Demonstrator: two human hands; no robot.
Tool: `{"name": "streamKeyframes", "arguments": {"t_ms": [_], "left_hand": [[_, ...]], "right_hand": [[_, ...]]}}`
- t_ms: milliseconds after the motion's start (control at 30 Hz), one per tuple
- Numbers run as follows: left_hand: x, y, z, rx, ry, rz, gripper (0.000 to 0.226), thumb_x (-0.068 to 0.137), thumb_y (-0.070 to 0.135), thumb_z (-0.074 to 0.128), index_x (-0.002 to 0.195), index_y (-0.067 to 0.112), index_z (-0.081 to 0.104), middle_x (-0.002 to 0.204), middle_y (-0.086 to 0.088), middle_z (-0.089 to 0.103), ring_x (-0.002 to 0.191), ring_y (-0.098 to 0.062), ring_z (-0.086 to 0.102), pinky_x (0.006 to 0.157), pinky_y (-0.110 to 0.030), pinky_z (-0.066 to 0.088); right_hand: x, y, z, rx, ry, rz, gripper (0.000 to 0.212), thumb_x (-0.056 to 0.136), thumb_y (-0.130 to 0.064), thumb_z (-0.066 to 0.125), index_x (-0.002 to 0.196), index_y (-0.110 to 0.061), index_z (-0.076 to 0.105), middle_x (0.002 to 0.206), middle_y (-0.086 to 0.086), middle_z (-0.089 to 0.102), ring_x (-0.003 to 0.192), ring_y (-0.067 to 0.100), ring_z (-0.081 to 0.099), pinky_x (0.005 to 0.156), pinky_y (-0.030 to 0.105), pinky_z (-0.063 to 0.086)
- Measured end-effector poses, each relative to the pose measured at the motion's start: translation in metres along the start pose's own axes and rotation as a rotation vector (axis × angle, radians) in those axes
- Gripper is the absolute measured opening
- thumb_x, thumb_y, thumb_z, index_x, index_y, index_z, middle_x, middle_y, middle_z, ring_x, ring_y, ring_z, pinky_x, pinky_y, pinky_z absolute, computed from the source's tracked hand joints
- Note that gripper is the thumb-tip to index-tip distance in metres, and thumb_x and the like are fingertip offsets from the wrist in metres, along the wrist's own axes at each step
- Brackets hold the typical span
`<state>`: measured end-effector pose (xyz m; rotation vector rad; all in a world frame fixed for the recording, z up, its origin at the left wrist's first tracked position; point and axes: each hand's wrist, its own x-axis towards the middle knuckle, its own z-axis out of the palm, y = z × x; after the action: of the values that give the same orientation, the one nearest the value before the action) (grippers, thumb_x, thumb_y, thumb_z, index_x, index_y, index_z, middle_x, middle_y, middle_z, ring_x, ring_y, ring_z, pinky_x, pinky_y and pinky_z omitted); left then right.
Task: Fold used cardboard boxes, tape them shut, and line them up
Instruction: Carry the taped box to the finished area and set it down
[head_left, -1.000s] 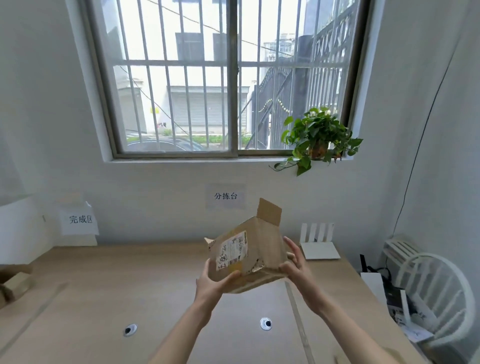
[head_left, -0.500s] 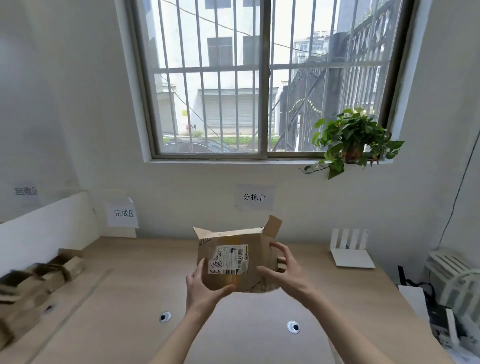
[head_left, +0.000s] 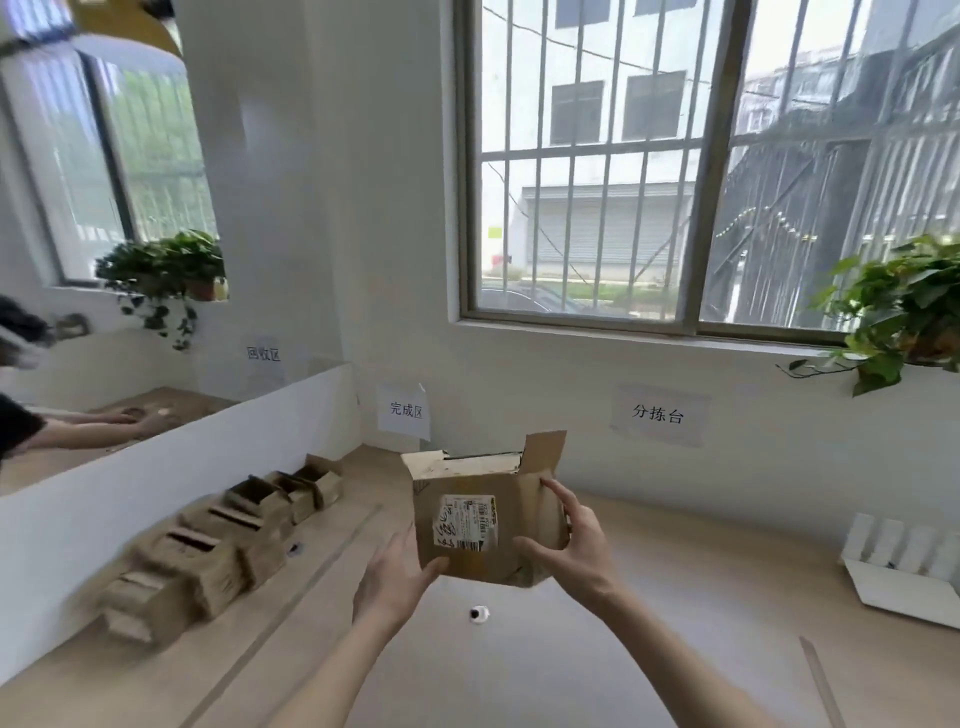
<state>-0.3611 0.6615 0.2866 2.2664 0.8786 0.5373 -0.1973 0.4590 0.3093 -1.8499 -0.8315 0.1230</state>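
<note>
Both hands (head_left: 400, 582) (head_left: 574, 551) grip the open-flapped box (head_left: 483, 514) above bare desk (head_left: 649, 597), right of lined-up boxes (head_left: 218, 545).

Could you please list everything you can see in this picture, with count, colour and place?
held box: one, brown, white label on its front, top flaps open, in the air above the table, between both hands
row of boxes: about five, blurred, brown, along the low white wall on the table's left
table: one, light wood, across the bottom
signs: three, white with dark characters, on the walls
window: one, grey frame with bars, above the table
plant: one, green, right end of the sill
router: one, white, right on the table
mirror: one, left wall
left hand: under the box's lower left corner
right hand: grips the box's right side
</note>
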Motion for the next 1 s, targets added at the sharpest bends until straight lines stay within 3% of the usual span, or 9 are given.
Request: {"name": "streamKeyframes", "arguments": {"t_ms": [67,167,200,300,400,533,633,733,1000], "left_hand": [[-0.003,-0.036,-0.037,0.040,0.051,-0.042,0.075,0.087,0.064,0.061,0.151,0.034,0.036,0.154,0.002,0.043,0.139,-0.024,0.041,0.103,-0.037,0.039],[-0.002,-0.104,-0.086,0.088,0.062,-0.121,0.097,0.074,0.089,0.044,0.153,0.032,0.034,0.158,0.005,0.037,0.143,-0.020,0.036,0.109,-0.035,0.035],[-0.002,-0.127,-0.100,0.100,0.059,-0.140,0.098,0.074,0.089,0.044,0.152,0.030,0.035,0.157,0.006,0.038,0.142,-0.019,0.037,0.108,-0.034,0.035],[-0.017,-0.174,-0.147,0.122,0.117,-0.176,0.062,0.089,0.055,0.062,0.142,0.025,0.049,0.144,0.006,0.050,0.134,-0.020,0.047,0.093,-0.030,0.039],[-0.034,-0.221,-0.184,0.088,0.151,-0.257,0.060,0.085,0.055,0.062,0.139,0.029,0.052,0.139,0.006,0.054,0.127,-0.020,0.051,0.095,-0.032,0.043],[-0.054,-0.290,-0.219,0.124,0.170,-0.353,0.066,0.093,0.051,0.059,0.151,0.025,0.040,0.155,0.004,0.041,0.139,-0.020,0.041,0.108,-0.036,0.037],[-0.064,-0.341,-0.239,0.170,0.154,-0.419,0.071,0.094,0.057,0.055,0.154,0.029,0.031,0.159,0.006,0.034,0.143,-0.019,0.037,0.112,-0.038,0.034],[-0.066,-0.391,-0.251,0.164,0.125,-0.501,0.077,0.091,0.065,0.053,0.156,0.031,0.027,0.160,0.007,0.033,0.143,-0.020,0.037,0.113,-0.040,0.037],[-0.035,-0.523,-0.264,0.220,0.067,-0.591,0.075,0.090,0.068,0.052,0.155,0.036,0.029,0.158,0.011,0.034,0.141,-0.014,0.038,0.107,-0.038,0.043]], "right_hand": [[0.003,-0.020,0.044,-0.005,-0.036,-0.040,0.089,0.062,-0.057,0.084,0.135,-0.068,0.033,0.124,-0.006,0.045,0.104,0.003,0.054,0.093,0.031,0.054],[0.004,-0.047,0.114,-0.005,-0.069,-0.082,0.090,0.060,-0.061,0.081,0.133,-0.071,0.031,0.125,-0.007,0.042,0.105,0.003,0.054,0.094,0.033,0.055],[0.004,-0.056,0.138,-0.007,-0.085,-0.088,0.091,0.059,-0.063,0.081,0.135,-0.070,0.031,0.125,-0.007,0.041,0.106,0.005,0.055,0.094,0.035,0.055],[-0.002,-0.080,0.207,0.001,-0.138,-0.109,0.095,0.061,-0.061,0.081,0.141,-0.065,0.030,0.127,-0.007,0.041,0.110,0.009,0.053,0.093,0.030,0.054],[-0.012,-0.103,0.271,0.001,-0.193,-0.133,0.094,0.067,-0.055,0.083,0.145,-0.059,0.030,0.129,-0.005,0.041,0.110,0.011,0.053,0.084,0.017,0.047],[-0.026,-0.124,0.355,0.041,-0.279,-0.161,0.092,0.071,-0.047,0.084,0.146,-0.056,0.031,0.135,-0.002,0.038,0.120,0.018,0.050,0.098,0.032,0.050],[-0.032,-0.127,0.416,0.040,-0.345,-0.154,0.094,0.069,-0.055,0.081,0.147,-0.057,0.030,0.139,-0.003,0.034,0.123,0.019,0.047,0.104,0.041,0.049],[-0.032,-0.121,0.478,0.050,-0.413,-0.141,0.096,0.066,-0.065,0.078,0.147,-0.059,0.027,0.142,-0.007,0.029,0.126,0.018,0.043,0.106,0.044,0.049],[-0.004,-0.083,0.641,-0.009,-0.502,-0.060,0.101,0.071,-0.056,0.081,0.148,-0.061,0.016,0.144,-0.009,0.025,0.120,0.011,0.038,0.108,0.041,0.047]]}}
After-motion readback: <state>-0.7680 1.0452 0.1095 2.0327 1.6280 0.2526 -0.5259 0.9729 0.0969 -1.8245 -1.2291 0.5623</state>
